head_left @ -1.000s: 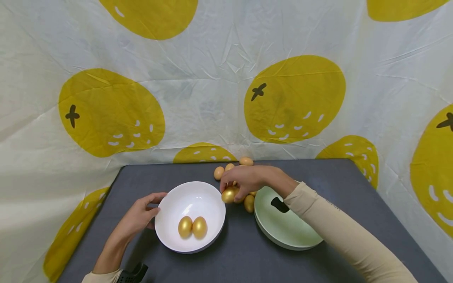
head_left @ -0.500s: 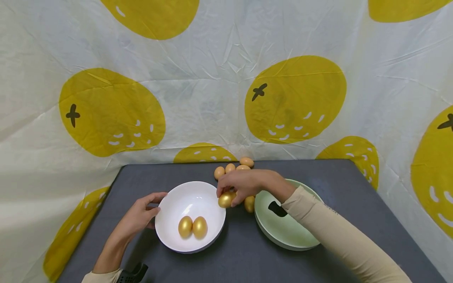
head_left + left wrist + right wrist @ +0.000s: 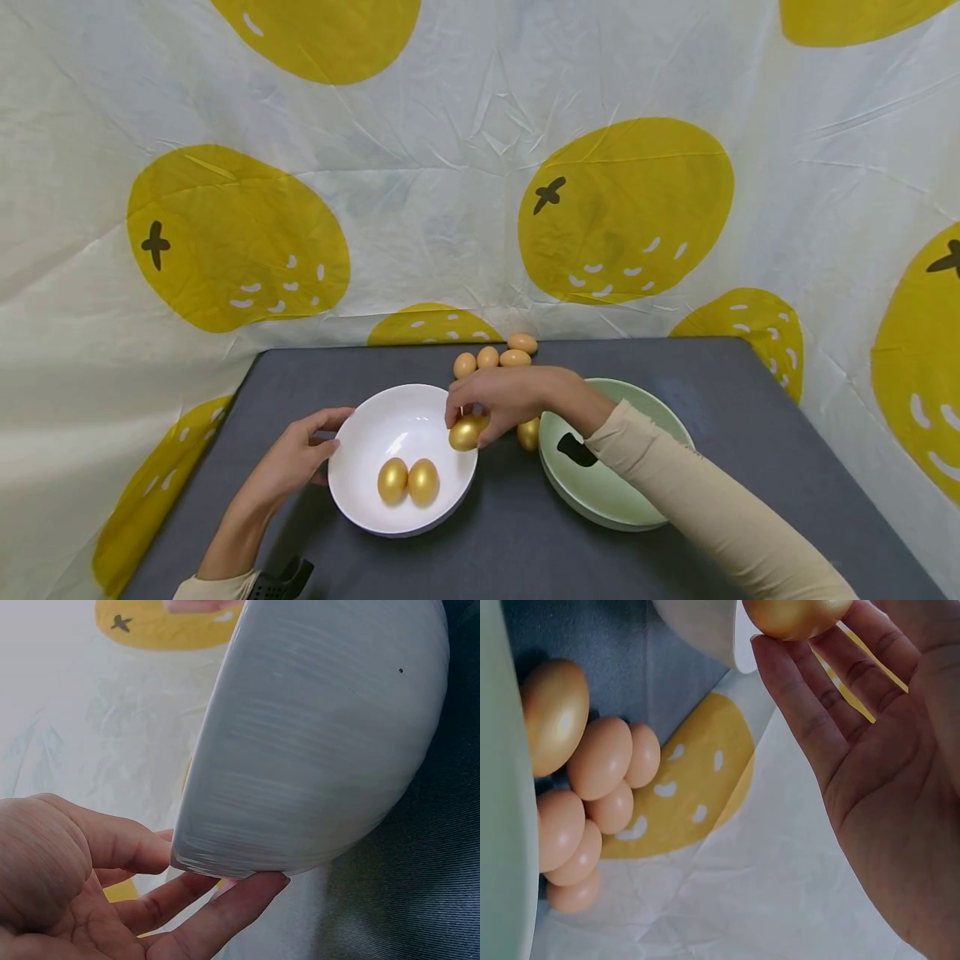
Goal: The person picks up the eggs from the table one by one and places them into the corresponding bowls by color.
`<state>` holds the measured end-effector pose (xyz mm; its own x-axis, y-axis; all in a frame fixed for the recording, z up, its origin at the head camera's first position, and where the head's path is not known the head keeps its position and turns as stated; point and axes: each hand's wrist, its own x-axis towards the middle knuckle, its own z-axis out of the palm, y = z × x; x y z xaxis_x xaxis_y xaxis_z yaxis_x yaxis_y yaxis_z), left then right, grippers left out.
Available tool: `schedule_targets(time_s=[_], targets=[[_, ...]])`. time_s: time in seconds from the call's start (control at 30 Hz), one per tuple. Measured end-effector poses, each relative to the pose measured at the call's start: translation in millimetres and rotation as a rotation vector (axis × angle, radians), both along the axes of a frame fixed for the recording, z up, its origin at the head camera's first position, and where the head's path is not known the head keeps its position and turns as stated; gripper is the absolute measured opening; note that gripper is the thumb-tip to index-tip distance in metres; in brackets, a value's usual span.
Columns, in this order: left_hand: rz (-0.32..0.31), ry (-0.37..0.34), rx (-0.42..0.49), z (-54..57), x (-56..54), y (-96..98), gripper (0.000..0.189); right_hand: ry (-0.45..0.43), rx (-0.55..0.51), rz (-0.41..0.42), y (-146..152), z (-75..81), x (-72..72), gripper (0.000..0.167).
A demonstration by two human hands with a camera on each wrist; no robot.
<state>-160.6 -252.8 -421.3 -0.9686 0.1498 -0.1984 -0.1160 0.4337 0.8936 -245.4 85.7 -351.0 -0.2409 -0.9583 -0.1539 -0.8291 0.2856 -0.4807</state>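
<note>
With thumb and fingertips, my right hand (image 3: 512, 396) pinches a golden egg (image 3: 467, 433) over the right rim of the white bowl (image 3: 393, 421). The same egg shows at the top of the right wrist view, partly out of frame. Two more golden eggs (image 3: 408, 482) lie side by side in the bowl. At the bowl's left rim my left hand (image 3: 296, 457) grips it. In the left wrist view its thumb (image 3: 127, 844) is at the rim and a fingertip (image 3: 266, 889) is against the outer wall.
A pale green bowl (image 3: 615, 492) stands to the right, partly under the right forearm. Beside it rests a golden egg (image 3: 555, 716). Several brown eggs (image 3: 515, 357) cluster near the back edge of the dark table (image 3: 322, 371), before a printed cloth (image 3: 435, 208).
My right hand has moved left and toward me, carrying the golden egg from beside the white bowl to over its rim. The left hand and the bowl have stayed put.
</note>
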Motion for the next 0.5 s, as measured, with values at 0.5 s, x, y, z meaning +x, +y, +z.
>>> schedule_targets(time_s=[0.5], targets=[[-0.002,0.009,0.002,-2.2,-0.5,-1.3,0.05,0.003,0.036,0.012,-17,-5.7,1.4,0.032]])
